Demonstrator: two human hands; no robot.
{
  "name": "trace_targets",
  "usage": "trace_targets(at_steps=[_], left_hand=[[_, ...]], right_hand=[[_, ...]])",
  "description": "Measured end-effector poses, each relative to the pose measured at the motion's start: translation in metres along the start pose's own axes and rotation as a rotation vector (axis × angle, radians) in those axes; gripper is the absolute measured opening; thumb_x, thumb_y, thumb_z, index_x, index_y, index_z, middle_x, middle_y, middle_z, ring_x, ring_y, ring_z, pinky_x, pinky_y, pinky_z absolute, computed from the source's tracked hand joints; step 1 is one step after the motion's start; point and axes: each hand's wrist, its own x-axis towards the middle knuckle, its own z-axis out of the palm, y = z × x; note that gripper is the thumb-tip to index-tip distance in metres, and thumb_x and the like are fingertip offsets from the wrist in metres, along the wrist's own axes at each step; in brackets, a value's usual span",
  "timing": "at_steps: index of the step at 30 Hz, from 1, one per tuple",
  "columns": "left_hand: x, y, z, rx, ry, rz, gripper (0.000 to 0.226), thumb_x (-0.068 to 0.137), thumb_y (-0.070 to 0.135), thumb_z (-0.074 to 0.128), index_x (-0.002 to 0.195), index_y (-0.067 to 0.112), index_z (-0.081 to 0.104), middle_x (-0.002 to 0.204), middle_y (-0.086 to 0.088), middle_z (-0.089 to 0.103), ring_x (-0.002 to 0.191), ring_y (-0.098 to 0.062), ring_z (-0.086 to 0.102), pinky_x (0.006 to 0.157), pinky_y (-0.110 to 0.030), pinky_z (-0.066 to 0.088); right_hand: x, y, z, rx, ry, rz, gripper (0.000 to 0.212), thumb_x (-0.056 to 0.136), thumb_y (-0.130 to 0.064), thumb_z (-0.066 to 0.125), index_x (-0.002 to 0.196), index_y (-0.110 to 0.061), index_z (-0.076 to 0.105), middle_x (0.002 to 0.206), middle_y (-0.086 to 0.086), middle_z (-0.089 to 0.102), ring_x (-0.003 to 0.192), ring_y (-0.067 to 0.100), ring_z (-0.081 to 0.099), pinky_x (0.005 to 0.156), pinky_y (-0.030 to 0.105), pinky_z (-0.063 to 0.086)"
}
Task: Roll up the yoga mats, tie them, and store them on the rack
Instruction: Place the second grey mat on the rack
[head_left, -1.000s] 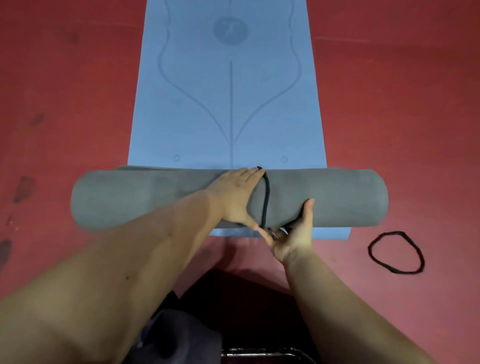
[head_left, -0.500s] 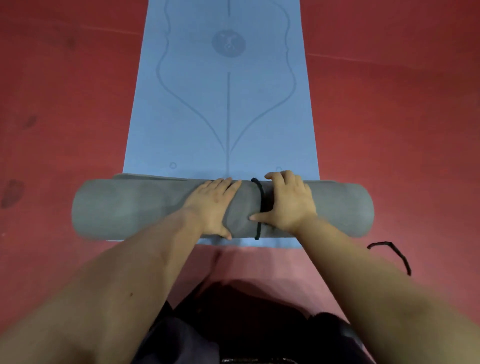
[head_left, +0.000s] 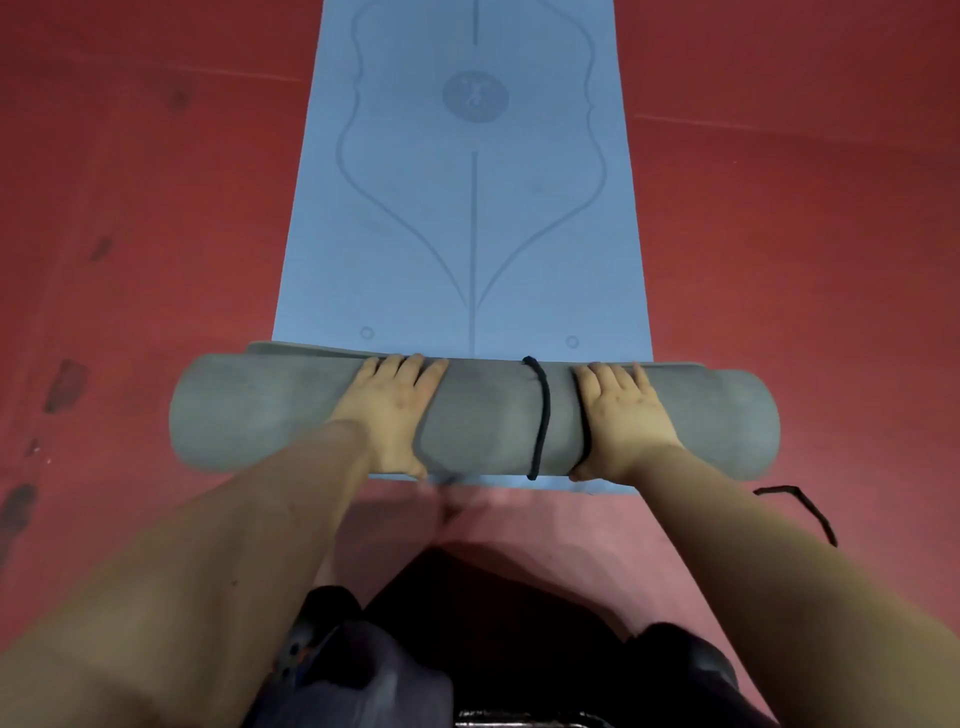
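A rolled grey yoga mat lies crosswise on the near end of a flat blue yoga mat. A black band circles the roll a little right of its middle. My left hand grips the roll left of the band, fingers over the top and thumb on the near side. My right hand grips it the same way just right of the band. Neither hand touches the band.
A second black band lies on the red floor to the right, partly hidden by my right forearm. My knees in dark clothing are close behind the roll. No rack is in view.
My right hand came off the band's near side and moved onto the roll, then further right. My left hand slid left, so both hands now sit apart from the band.
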Motion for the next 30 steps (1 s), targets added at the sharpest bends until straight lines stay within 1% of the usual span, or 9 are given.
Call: trace_targets(at_steps=[5,10,13,17,18,21,23,26,30], left_hand=[[-0.035,0.000,-0.049,0.015,0.114,0.006,0.122,0.058,0.066,0.070,0.150,0.015,0.008,0.150,-0.007,0.024,0.135,-0.025,0.027,0.115,-0.038,0.016],[-0.091,0.005,-0.141,0.093,0.285,-0.009,0.121,0.059,0.064,0.071,0.150,0.015,0.008,0.150,-0.007,0.023,0.136,-0.025,0.026,0.114,-0.037,0.016],[-0.134,0.008,-0.211,0.155,0.385,-0.016,0.124,0.060,0.066,0.072,0.150,0.016,0.004,0.151,-0.007,0.021,0.137,-0.025,0.024,0.114,-0.037,0.015],[-0.199,0.015,-0.299,0.229,0.557,-0.032,0.123,0.059,0.067,0.071,0.150,0.017,0.004,0.151,-0.006,0.022,0.136,-0.025,0.024,0.114,-0.038,0.017],[-0.217,0.017,-0.319,0.247,0.596,-0.038,0.123,0.059,0.067,0.072,0.150,0.018,0.005,0.151,-0.006,0.022,0.136,-0.025,0.024,0.114,-0.039,0.017],[-0.269,0.025,-0.376,0.296,0.708,-0.064,0.123,0.059,0.066,0.072,0.150,0.018,0.004,0.152,-0.006,0.021,0.138,-0.025,0.023,0.114,-0.040,0.017],[-0.301,0.030,-0.409,0.333,0.770,-0.084,0.123,0.061,0.066,0.072,0.150,0.017,0.002,0.153,-0.008,0.019,0.139,-0.026,0.021,0.115,-0.041,0.017],[-0.348,0.037,-0.445,0.368,0.851,-0.100,0.123,0.062,0.065,0.072,0.151,0.017,0.002,0.153,-0.008,0.019,0.139,-0.026,0.022,0.115,-0.042,0.018],[-0.395,0.044,-0.472,0.399,0.924,-0.130,0.123,0.061,0.065,0.073,0.151,0.018,0.002,0.153,-0.007,0.021,0.139,-0.026,0.024,0.116,-0.042,0.019]], right_hand=[[-0.036,0.007,-0.055,0.006,0.121,-0.059,0.103,0.056,-0.054,0.078,0.136,-0.008,0.032,0.128,0.006,0.039,0.126,0.024,0.037,0.118,0.042,-0.002],[-0.104,0.016,-0.145,0.039,0.325,-0.049,0.103,0.048,-0.047,0.082,0.131,-0.002,0.041,0.126,0.015,0.044,0.116,0.034,0.045,0.108,0.039,0.026],[-0.155,0.018,-0.205,0.000,0.445,0.001,0.110,0.042,-0.048,0.085,0.132,0.002,0.044,0.136,0.021,0.044,0.122,0.039,0.045,0.106,0.042,0.033],[-0.223,0.024,-0.283,-0.014,0.677,0.043,0.116,0.024,-0.054,0.086,0.119,0.003,0.055,0.115,0.019,0.060,0.103,0.039,0.059,0.093,0.046,0.046],[-0.241,0.024,-0.303,-0.028,0.706,0.049,0.116,0.026,-0.054,0.086,0.122,0.003,0.053,0.118,0.018,0.058,0.106,0.039,0.058,0.097,0.047,0.043],[-0.294,0.020,-0.358,-0.100,0.794,0.058,0.120,0.046,-0.055,0.083,0.142,-0.003,0.033,0.142,0.015,0.040,0.132,0.033,0.038,0.115,0.043,0.019],[-0.325,0.018,-0.390,-0.113,0.833,0.062,0.121,0.054,-0.057,0.079,0.148,-0.007,0.021,0.149,0.010,0.031,0.138,0.028,0.028,0.117,0.038,0.010],[-0.369,0.011,-0.427,-0.135,0.898,0.080,0.120,0.058,-0.059,0.077,0.149,-0.009,0.016,0.150,0.008,0.028,0.137,0.026,0.027,0.117,0.036,0.011],[-0.410,0.002,-0.454,-0.169,0.998,0.083,0.118,0.056,-0.059,0.077,0.147,-0.010,0.021,0.147,0.007,0.032,0.135,0.026,0.030,0.117,0.037,0.015]])
